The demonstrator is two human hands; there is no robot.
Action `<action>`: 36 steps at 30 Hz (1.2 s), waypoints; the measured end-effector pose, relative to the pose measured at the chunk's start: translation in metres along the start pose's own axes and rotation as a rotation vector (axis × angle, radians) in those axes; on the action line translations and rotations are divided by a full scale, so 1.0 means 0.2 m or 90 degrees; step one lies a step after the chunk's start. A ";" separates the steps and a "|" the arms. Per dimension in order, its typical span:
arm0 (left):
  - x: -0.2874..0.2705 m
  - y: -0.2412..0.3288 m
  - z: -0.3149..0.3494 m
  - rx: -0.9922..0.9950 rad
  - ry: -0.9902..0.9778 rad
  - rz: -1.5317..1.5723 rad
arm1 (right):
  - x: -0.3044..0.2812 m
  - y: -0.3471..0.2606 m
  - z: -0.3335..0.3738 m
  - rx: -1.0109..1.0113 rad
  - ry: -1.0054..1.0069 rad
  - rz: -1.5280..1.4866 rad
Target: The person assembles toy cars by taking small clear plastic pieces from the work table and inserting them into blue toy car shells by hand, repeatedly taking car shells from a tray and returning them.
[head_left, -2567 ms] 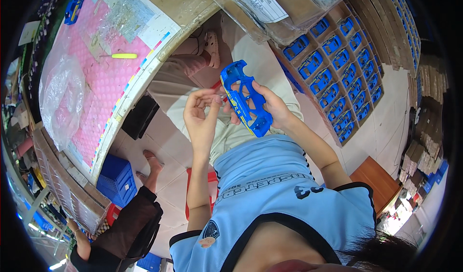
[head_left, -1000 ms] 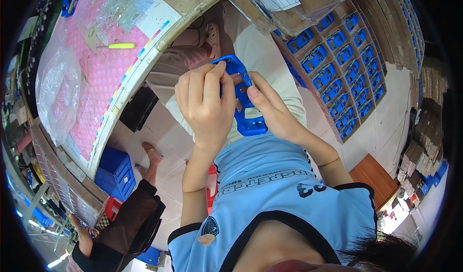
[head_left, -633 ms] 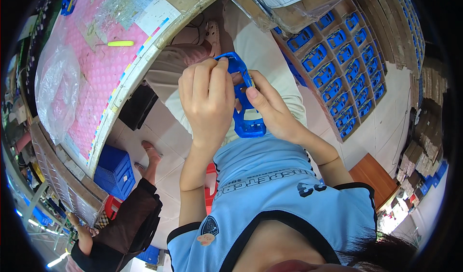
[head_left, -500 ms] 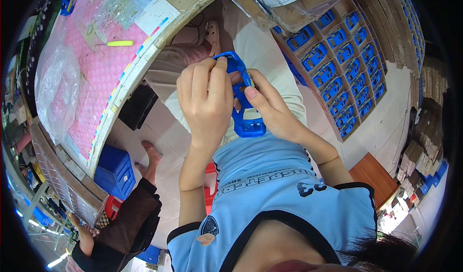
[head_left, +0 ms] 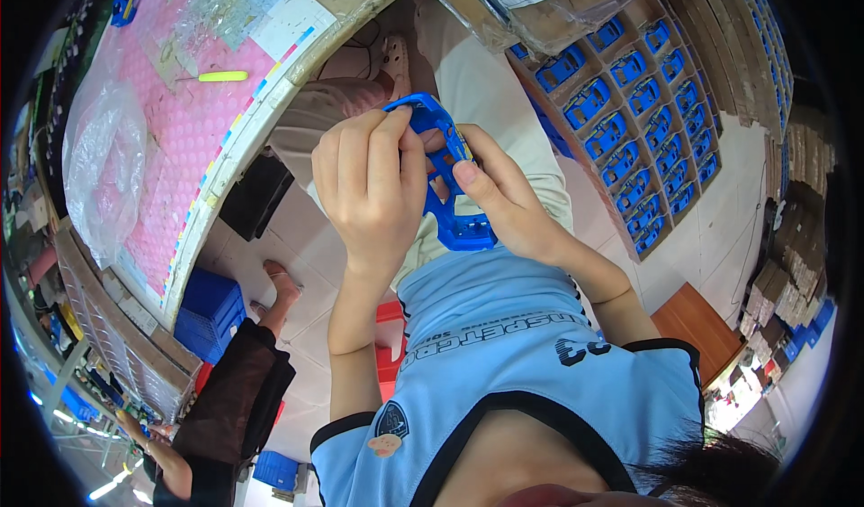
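Note:
A blue plastic toy car body (head_left: 468, 231) is held up over my lap, its hollow, windowed side partly showing. My right hand (head_left: 508, 192) grips its right side, thumb on the near rim and fingers behind it. At the upper left end of the shell, my left hand (head_left: 373, 179) is closed, with fingertips pinched at the rim. Its back hides part of the shell, and I cannot make out whether anything small sits between those fingertips.
To the left stands a table with a pink sheet (head_left: 193, 116), a yellow-handled tool (head_left: 222, 77) and a clear plastic bag (head_left: 108, 161). On the right, a divided tray (head_left: 621, 206) holds several blue car bodies. Another person's leg (head_left: 286, 296) and a blue crate (head_left: 209, 314) are at lower left.
My left hand has shifted a little to the left. The toy car body has tilted slightly in my right hand, its upper end moving left. The other person at lower left has moved.

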State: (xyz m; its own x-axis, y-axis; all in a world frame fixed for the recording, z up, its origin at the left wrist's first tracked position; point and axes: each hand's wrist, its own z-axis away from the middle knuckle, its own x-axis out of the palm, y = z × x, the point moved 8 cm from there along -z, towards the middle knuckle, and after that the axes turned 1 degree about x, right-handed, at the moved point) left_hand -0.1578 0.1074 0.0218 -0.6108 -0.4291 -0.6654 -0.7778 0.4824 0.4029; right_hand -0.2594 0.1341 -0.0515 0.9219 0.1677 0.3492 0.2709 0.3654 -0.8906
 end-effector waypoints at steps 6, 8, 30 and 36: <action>0.00 0.01 0.01 -0.031 -0.014 -0.037 | 0.00 -0.01 0.00 -0.018 -0.003 0.047; 0.01 0.01 0.02 -0.030 -0.033 -0.048 | 0.01 0.00 0.01 0.000 -0.004 0.015; 0.05 -0.10 0.00 -0.262 -0.185 0.155 | -0.02 -0.05 -0.04 0.020 -0.005 -0.002; 0.13 -0.08 0.03 -0.245 -0.200 0.113 | -0.06 0.00 -0.16 0.060 0.033 0.132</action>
State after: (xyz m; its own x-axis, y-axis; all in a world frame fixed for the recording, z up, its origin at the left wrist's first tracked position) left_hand -0.1603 0.0930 -0.0046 -0.7107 -0.0880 -0.6980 -0.7001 0.1859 0.6894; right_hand -0.2622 0.1034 -0.0657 0.9688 0.2021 0.1435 0.0489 0.4118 -0.9100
